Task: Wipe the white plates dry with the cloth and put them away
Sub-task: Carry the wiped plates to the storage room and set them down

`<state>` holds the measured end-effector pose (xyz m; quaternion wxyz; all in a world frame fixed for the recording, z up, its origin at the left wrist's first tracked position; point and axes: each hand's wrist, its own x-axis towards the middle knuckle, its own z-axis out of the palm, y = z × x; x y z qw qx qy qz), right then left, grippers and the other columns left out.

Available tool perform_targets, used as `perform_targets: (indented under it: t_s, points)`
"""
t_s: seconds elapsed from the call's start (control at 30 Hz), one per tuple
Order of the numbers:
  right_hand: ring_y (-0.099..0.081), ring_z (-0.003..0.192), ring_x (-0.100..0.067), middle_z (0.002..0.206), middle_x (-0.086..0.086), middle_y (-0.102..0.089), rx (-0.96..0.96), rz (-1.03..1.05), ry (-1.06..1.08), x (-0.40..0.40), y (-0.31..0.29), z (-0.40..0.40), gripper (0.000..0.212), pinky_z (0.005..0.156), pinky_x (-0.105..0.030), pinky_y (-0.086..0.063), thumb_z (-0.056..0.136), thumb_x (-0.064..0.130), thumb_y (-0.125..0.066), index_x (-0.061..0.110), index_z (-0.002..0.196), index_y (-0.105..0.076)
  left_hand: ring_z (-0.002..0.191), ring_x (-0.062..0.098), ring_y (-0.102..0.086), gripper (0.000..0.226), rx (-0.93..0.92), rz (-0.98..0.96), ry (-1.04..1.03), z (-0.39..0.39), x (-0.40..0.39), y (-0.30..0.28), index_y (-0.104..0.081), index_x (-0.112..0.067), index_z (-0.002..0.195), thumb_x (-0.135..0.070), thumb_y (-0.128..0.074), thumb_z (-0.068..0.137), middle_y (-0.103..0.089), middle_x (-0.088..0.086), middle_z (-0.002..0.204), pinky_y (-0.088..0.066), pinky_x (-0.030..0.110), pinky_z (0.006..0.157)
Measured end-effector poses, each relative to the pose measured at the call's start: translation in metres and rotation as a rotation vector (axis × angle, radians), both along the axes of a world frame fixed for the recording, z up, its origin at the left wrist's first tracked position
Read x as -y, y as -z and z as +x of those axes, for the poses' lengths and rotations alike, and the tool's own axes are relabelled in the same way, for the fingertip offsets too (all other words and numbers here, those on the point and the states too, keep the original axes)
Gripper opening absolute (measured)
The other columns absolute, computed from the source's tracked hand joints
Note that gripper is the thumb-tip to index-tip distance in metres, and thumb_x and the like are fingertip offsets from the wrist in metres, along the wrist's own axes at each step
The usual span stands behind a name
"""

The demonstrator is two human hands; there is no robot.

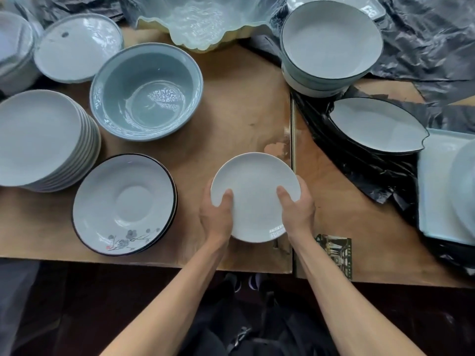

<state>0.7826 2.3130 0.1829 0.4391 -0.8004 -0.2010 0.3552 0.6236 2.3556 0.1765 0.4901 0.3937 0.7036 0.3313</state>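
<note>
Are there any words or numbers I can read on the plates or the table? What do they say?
No text here can be read.
Dark sticker on the table edge: pale marks, too blurred to read.
Plate held in both hands: plain, no writing.
Black-rimmed plate: a painted flower branch, no words.
Grey bowl: a raised pattern inside, no letters.

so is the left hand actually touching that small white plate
Touching. The head view shows the left hand with its thumb on top of the small white plate, gripping its rim.
</note>
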Motion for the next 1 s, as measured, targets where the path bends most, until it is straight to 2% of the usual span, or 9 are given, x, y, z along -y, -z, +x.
perform_targets:
  t_s: [0.13,0.33,0.47,0.57,0.73,0.9,1.0]
  points:
    - [-0.06,0.116,-0.025,0.129,-0.005,-0.061,-0.001,-0.007,-0.013,-0.0005,0.0023,0.0048,0.048,0.096,-0.051,-0.054,0.094,0.036,-0.066,0.03,0.14,-0.054,0.101,0.0,-0.065,0.04,-0.028,-0.002,-0.007,0.0033,0.001,0.0013,-0.058,-0.048,0.126,-0.046,-0.063,0.086,-0.068,-0.022,0.111,-0.059,0.043,0.089]
    - [-0.063,0.11,-0.016,0.119,0.007,-0.068,-0.039,0.03,-0.008,0.0,0.0035,0.0055,0.041,0.091,-0.049,-0.057,0.096,0.03,-0.066,0.027,0.136,-0.057,0.102,-0.002,-0.063,0.042,-0.051,0.007,-0.006,0.0064,0.0006,0.0018,-0.056,-0.051,0.128,-0.048,-0.062,0.087,-0.066,-0.024,0.115,-0.059,0.042,0.089]
    - [-0.064,0.106,-0.011,0.113,0.014,-0.068,-0.058,0.039,-0.026,0.0005,0.0041,0.0061,0.032,0.089,-0.048,-0.058,0.095,0.03,-0.065,0.034,0.126,-0.059,0.104,0.0,-0.064,0.043,-0.014,-0.004,-0.027,0.0063,-0.0002,0.0037,-0.058,-0.049,0.129,-0.044,-0.065,0.087,-0.068,-0.023,0.114,-0.06,0.04,0.089]
    - [-0.064,0.11,-0.011,0.117,0.014,-0.067,-0.091,0.052,-0.029,0.0008,0.0045,0.0056,0.04,0.09,-0.046,-0.058,0.095,0.034,-0.066,0.031,0.134,-0.056,0.102,-0.001,-0.066,0.041,0.036,-0.007,-0.044,0.0061,-0.0011,0.0036,-0.061,-0.048,0.126,-0.04,-0.068,0.087,-0.069,-0.022,0.113,-0.061,0.038,0.087]
    - [-0.063,0.103,-0.001,0.112,0.02,-0.066,-0.098,0.054,-0.015,0.0029,0.0068,0.0027,0.04,0.083,-0.035,-0.058,0.093,0.033,-0.066,0.037,0.131,-0.054,0.108,0.008,-0.066,0.042,0.087,-0.032,-0.048,0.0049,-0.0042,0.0027,-0.06,-0.045,0.129,-0.035,-0.069,0.089,-0.069,-0.015,0.118,-0.06,0.04,0.088]
    - [-0.061,0.095,0.011,0.107,0.023,-0.065,-0.102,0.056,0.001,0.0027,0.0094,0.0031,0.034,0.069,-0.017,-0.05,0.093,0.032,-0.064,0.043,0.124,-0.054,0.106,0.007,-0.066,0.04,0.077,-0.023,-0.027,0.0059,-0.0041,-0.0007,-0.059,-0.046,0.126,-0.036,-0.067,0.089,-0.069,-0.015,0.117,-0.057,0.03,0.08]
    - [-0.061,0.094,0.011,0.106,0.023,-0.065,-0.107,0.061,0.0,0.003,0.0111,0.0034,0.036,0.066,-0.014,-0.048,0.092,0.033,-0.065,0.04,0.126,-0.055,0.106,0.009,-0.065,0.04,0.068,-0.022,-0.016,0.0065,-0.0046,-0.0018,-0.059,-0.043,0.128,-0.034,-0.067,0.09,-0.068,-0.014,0.116,-0.056,0.03,0.08]
